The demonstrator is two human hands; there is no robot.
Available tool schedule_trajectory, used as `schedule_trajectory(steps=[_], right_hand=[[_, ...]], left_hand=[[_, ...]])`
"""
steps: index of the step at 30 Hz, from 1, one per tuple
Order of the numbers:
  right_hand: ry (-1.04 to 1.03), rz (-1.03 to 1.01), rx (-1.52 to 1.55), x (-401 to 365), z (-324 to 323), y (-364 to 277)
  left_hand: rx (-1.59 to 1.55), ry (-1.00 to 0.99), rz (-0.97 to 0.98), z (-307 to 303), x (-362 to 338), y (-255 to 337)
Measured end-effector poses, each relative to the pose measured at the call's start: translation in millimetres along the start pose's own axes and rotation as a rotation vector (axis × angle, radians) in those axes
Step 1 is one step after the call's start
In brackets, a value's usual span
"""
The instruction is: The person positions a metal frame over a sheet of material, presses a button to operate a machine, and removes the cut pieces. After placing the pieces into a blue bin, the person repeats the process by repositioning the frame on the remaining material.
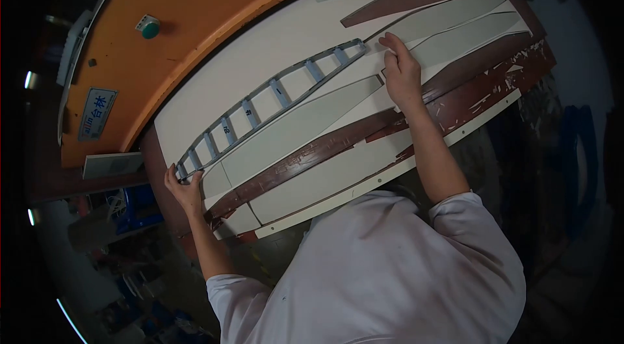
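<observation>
**Two hands on a ladder-shaped frame laid over a white sheet**

The fingers [177,173] of the left hand [185,189] are curled shut around the lower end of a long blue-grey ladder-shaped frame [280,93]. The fingers [390,41] of the right hand [402,74] lie stretched out and flat, gripping nothing, and press down just beside the frame's upper end. Whether they touch the frame cannot be told. The frame lies slantwise on a large white sheet [260,51]. Long grey-green pointed strips [292,129] lie on the sheet on the near side of the frame and beyond the right hand. The sheet rests on a dark red-brown bench [484,80]. Behind it curves an orange panel [214,12], which carries a round green button [150,27] and a blue and white label [97,113].
</observation>
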State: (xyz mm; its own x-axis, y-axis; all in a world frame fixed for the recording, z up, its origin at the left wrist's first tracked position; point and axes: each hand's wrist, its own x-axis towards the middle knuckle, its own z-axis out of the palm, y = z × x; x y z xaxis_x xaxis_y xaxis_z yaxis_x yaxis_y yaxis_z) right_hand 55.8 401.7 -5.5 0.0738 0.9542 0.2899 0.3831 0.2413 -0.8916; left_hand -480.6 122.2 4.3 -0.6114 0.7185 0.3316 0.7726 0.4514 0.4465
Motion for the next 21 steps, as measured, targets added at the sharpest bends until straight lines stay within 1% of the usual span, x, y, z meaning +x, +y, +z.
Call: schedule_trajectory(steps=[1, 3, 5, 6, 8, 9, 12, 18, 21], right_hand=[[-0.010, 0.013, 0.016, -1, -1, -3], [-0.016, -0.090, -0.020, -2, -1, -4], [-0.049, -0.219, -0.093, -2, 0, -1], [-0.107, -0.213, -0.133, -1, -3, -9], [-0.113, -0.311, -0.259, -5, -1, -11], [-0.119, -0.363, -0.321, -6, 0, -13], [-0.253, -0.218, -0.396, -5, -10, -23], [-0.279, -0.281, -0.613, 4, -22, -19], [-0.298, -0.240, -0.672, 26, -38, -6]], left_hand=[[-0.007, -0.004, -0.007, 0, 0, 0], [-0.004, -0.008, 0.021, 0, 2, -7], [0.000, -0.008, 0.031, 1, 4, -15], [-0.003, -0.006, 0.018, 1, 5, -10], [-0.010, 0.002, -0.021, 1, 2, -6], [0.002, 0.004, -0.006, 1, 3, -7], [0.017, 0.008, 0.017, -1, 2, -14], [0.006, 0.023, 0.036, 2, 4, -17], [0.007, 0.030, 0.037, 3, 4, -15]])
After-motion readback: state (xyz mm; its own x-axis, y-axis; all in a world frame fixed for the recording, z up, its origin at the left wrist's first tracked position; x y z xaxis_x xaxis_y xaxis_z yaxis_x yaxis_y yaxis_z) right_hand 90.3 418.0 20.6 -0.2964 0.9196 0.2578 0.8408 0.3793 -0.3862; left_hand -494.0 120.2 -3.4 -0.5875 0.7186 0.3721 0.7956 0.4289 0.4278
